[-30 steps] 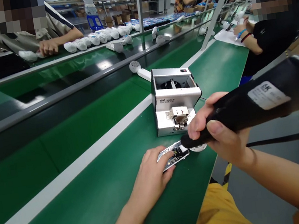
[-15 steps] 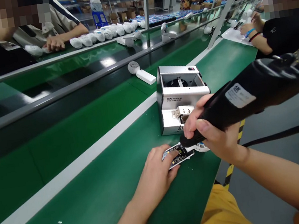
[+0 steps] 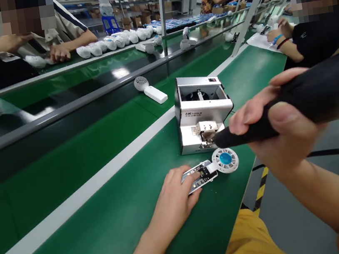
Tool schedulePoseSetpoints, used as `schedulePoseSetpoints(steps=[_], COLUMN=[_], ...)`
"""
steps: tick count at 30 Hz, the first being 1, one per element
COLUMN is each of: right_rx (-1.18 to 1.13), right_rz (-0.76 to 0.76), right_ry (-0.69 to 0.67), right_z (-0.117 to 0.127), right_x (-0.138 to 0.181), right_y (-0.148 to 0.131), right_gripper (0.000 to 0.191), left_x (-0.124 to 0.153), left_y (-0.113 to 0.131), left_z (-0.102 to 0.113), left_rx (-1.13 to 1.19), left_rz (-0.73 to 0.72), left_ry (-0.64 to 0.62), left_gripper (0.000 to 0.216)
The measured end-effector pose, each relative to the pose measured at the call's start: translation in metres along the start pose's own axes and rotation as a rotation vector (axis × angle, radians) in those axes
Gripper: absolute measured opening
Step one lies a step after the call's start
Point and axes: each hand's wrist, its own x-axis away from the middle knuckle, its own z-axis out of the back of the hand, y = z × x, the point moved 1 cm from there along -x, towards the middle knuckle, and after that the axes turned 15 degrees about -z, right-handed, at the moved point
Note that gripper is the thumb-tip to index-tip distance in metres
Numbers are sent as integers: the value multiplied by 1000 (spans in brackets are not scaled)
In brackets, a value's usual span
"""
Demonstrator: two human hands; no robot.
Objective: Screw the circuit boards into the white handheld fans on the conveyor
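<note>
The left hand (image 3: 174, 193) is clamping the handle of a small fan (image 3: 212, 167), which is lying on the green bench (image 3: 131, 216). That handle is serving as a shallow open shell (image 3: 210, 179), and a circuit board (image 3: 205, 171) is sitting inside it, partly hidden by fingers. The right hand (image 3: 288, 144) is wrapping tightly around a black screwdriver (image 3: 322, 93), whose tip is pointing at the front of a metal box (image 3: 206, 107); whether it is touching, I cannot tell. The box is standing just beyond the fan, its open top showing a dark wheel (image 3: 193, 96) and a pale bar (image 3: 200, 95) within.
</note>
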Motion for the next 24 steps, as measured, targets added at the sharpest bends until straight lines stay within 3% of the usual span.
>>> schedulePoseSetpoints(steps=[4,8,15,24], right_rx=[50,64,106,114], right_rz=[102,46,-128,-125], right_ry=[16,31,-236,-262], right_z=[-4,-6,9,14], right_x=[-12,-12,32,48], right_y=[1,8,7,19], right_gripper=[25,25,25,26], left_x=[-1,-1,-1,-2], left_y=[-1,-2,-2,-1], left_z=[-1,-1,-2,-1], left_rx=[-10,-15,-16,-28], left_rz=[6,-2,11,21], left_ry=[5,10,-14,-19], left_gripper=[35,36,38,37])
